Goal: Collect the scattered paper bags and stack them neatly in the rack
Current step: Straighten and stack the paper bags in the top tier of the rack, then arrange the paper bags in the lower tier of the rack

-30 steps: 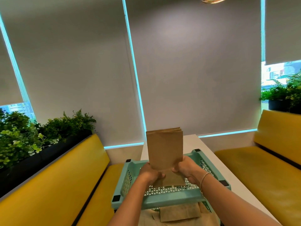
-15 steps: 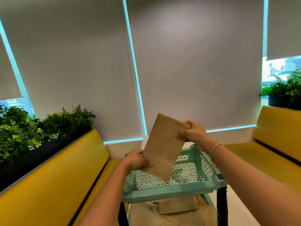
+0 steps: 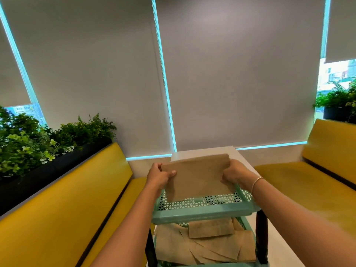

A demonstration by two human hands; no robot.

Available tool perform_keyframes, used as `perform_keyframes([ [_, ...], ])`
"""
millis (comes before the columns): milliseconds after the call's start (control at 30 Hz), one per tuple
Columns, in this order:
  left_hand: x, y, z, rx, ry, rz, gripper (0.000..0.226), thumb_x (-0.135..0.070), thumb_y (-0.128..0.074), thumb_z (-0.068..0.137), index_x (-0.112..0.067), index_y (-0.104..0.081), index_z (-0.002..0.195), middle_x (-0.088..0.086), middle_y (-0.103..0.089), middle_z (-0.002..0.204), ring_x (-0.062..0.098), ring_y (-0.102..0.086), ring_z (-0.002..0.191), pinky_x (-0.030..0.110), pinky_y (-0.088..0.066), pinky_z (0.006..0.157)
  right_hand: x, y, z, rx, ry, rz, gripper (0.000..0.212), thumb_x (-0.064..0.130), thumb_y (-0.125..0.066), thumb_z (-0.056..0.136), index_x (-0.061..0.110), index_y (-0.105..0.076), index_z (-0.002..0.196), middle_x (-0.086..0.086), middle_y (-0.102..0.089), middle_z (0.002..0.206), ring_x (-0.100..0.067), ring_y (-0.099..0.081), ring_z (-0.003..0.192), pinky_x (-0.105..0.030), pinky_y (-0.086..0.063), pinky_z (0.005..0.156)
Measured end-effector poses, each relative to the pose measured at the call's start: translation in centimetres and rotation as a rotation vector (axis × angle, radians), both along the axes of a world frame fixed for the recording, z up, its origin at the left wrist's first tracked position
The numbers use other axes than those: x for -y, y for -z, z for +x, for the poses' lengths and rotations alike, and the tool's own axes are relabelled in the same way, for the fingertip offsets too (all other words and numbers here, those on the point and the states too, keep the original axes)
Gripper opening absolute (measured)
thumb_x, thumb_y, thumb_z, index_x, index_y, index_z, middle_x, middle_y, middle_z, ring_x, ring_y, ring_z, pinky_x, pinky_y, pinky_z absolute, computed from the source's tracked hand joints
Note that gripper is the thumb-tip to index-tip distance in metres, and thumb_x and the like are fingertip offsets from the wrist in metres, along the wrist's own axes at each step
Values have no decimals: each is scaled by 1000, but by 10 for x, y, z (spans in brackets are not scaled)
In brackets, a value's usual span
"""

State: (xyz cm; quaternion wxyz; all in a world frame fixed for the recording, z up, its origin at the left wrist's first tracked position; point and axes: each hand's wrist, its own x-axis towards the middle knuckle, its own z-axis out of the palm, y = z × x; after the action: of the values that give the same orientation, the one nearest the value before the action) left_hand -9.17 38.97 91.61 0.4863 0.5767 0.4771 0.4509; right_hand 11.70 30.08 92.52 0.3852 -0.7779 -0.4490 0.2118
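A flat brown paper bag (image 3: 198, 177) is held sideways just above the top tier of a teal perforated rack (image 3: 200, 211). My left hand (image 3: 159, 175) grips its left end and my right hand (image 3: 236, 173) grips its right end, thumbs on the near face. The bag's lower edge dips inside the top tray. On the rack's lower tier several more brown paper bags (image 3: 204, 243) lie in a loose, overlapping pile.
The rack stands on a white table (image 3: 279, 245) between two yellow benches, one bench (image 3: 63, 212) at left and another bench (image 3: 317, 180) at right. A black planter with green plants (image 3: 38, 139) runs behind the left bench. Grey window blinds fill the background.
The bag has turned from upright to sideways and come down to the top tray. My right hand dropped from the bag's upper corner to its right end.
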Motion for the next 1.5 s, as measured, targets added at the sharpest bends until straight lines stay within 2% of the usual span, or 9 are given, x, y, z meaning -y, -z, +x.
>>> perform_keyframes([
  [133,13,20,8,-307,61,-53,47,-3,-66,83,-10,-47,125,8,-57,124,28,-53,115,44,-43,102,1,23,-6,-136,74,-102,34,-5,-59,77,-1,-58,111,-17,-60,112,-31,-56,102,-38,-49,85],
  [400,2,13,11,-268,-34,42,48,-5,-66,83,-12,-45,125,11,-58,125,30,-55,113,47,-46,99,-6,15,-2,-185,93,70,25,-4,-58,80,3,-57,104,-16,-61,101,-30,-57,94,-40,-53,84],
  [667,12,23,8,-694,51,-47,34,-14,-56,93,-2,-52,124,15,-56,126,30,-54,114,37,-44,98,4,20,-5,-28,-14,-216,12,-2,-45,88,4,-55,92,-12,-54,90,-27,-52,93,-37,-50,87],
  [767,8,3,5,-708,76,-48,30,-15,-59,92,2,-55,115,17,-61,116,32,-59,107,41,-50,94,2,5,-2,38,-32,-197,8,-3,-48,88,3,-52,92,-17,-55,95,-29,-55,93,-39,-50,87],
  [833,7,-8,4,-649,111,-113,18,-8,-63,88,1,-56,101,17,-63,97,29,-63,89,41,-55,81,2,-2,-1,83,-16,-238,6,-3,-49,89,-2,-52,83,-20,-58,85,-29,-58,79,-35,-51,70],
  [967,12,-15,2,-691,159,-221,21,-6,-64,88,-6,-47,74,7,-47,69,15,-48,60,25,-47,58,4,-5,-4,82,-61,-354,14,-2,-51,91,-1,-50,76,-17,-52,71,-25,-52,57,-31,-48,56],
  [1100,9,3,5,-809,138,-211,18,-15,-64,89,-5,-49,84,8,-51,75,18,-54,70,28,-51,69,6,3,-9,253,-71,-451,25,0,-53,89,4,-53,64,-11,-55,68,-19,-52,53,-25,-47,54],
  [1300,11,13,10,-1050,105,-180,31,-29,-63,89,-8,-50,70,7,-52,70,22,-55,73,30,-51,85,6,17,-11,527,-75,-441,27,12,-48,93,0,-59,114,-11,-55,98,-18,-47,85,-26,-46,88],
  [1500,17,12,11,-1227,58,-83,29,-31,-68,84,-6,-60,96,10,-63,111,22,-61,104,30,-51,89,2,29,-17,563,-39,-390,22,13,-50,89,5,-59,108,-10,-60,97,-22,-54,82,-29,-47,76],
])
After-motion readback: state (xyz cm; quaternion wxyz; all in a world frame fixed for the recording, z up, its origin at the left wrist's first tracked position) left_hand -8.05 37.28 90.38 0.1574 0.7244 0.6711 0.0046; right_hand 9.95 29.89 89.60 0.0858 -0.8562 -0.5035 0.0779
